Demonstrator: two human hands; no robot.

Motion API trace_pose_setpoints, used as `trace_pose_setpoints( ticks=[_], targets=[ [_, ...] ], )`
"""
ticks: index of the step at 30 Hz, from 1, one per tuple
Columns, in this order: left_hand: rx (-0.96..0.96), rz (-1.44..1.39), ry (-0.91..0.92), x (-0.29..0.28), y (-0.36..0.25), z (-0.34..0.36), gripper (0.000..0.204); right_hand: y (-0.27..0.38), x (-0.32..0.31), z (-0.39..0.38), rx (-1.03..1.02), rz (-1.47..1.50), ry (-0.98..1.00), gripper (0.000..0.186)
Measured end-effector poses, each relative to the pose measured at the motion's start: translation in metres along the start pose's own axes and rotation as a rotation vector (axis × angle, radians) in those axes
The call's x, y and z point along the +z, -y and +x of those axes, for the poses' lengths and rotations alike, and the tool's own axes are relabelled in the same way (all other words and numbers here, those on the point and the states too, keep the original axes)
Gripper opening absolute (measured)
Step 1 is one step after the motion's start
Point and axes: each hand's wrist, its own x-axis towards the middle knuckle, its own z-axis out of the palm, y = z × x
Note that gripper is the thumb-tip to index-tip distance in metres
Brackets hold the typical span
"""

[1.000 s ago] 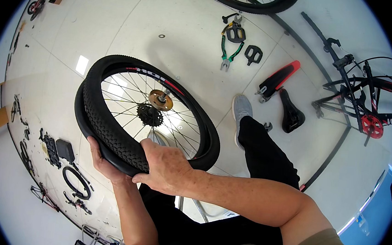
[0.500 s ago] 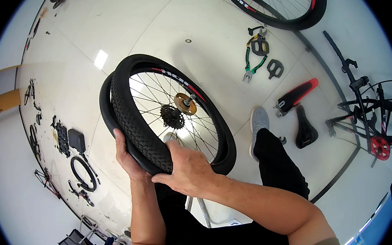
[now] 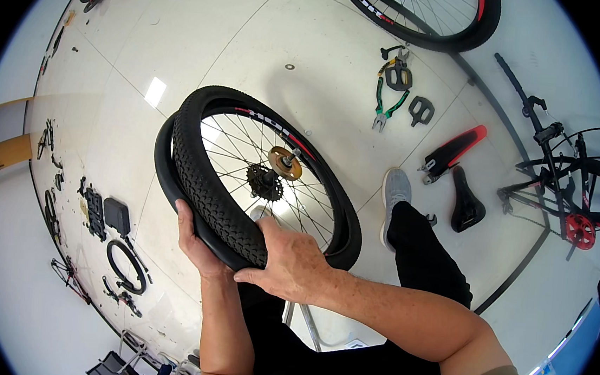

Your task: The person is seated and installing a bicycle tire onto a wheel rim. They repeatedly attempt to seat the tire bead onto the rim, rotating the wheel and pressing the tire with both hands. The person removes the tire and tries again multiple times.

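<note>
A bicycle wheel stands tilted in front of me, with a knobbly black tyre [image 3: 205,187] around its black, red and white rim [image 3: 293,139]. Along the tyre's left side runs a smooth black inner tube [image 3: 164,156], bulging out. My left hand [image 3: 200,250] cups the tube from below, thumb up along its outer side. Over the tyre's near edge my right hand [image 3: 294,264] is wrapped, its thumb pressed toward the tube. At the hub sit a black sprocket [image 3: 261,183] and a brass-coloured round plate [image 3: 281,162]. The right fingertips are partly hidden behind the tyre.
On the floor to the right lie green-handled pliers [image 3: 383,113], pedals [image 3: 421,111], a red-black mudguard [image 3: 454,152] and a saddle [image 3: 468,204]. Another wheel [image 3: 445,42] lies at the far side. A bicycle frame [image 3: 562,173] is at right; a tyre [image 3: 114,264] and several parts lie left.
Both hands keep their hold on the wheel. Wheel and floor items appear slightly lower in the picture; the grip looks almost the same.
</note>
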Motion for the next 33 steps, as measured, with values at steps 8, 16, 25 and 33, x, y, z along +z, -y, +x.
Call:
trace_pose_setpoints(
  ticks=[8,16,25,33],
  targets=[
    [-0.009,-0.029,-0.018,0.007,-0.003,-0.002,0.043,-0.006,-0.002,0.006,0.013,0.018,0.009,0.073],
    [-0.066,-0.066,-0.015,0.006,0.000,-0.002,0.045,-0.007,-0.001,0.008,-0.008,0.075,-0.082,0.076],
    [-0.134,0.057,0.056,0.004,-0.002,-0.005,0.056,0.009,-0.040,0.017,0.036,0.103,-0.231,0.041],
    [-0.124,0.155,0.087,0.010,-0.005,-0.004,0.033,0.002,-0.088,0.019,0.085,0.283,-0.209,0.049]
  ],
)
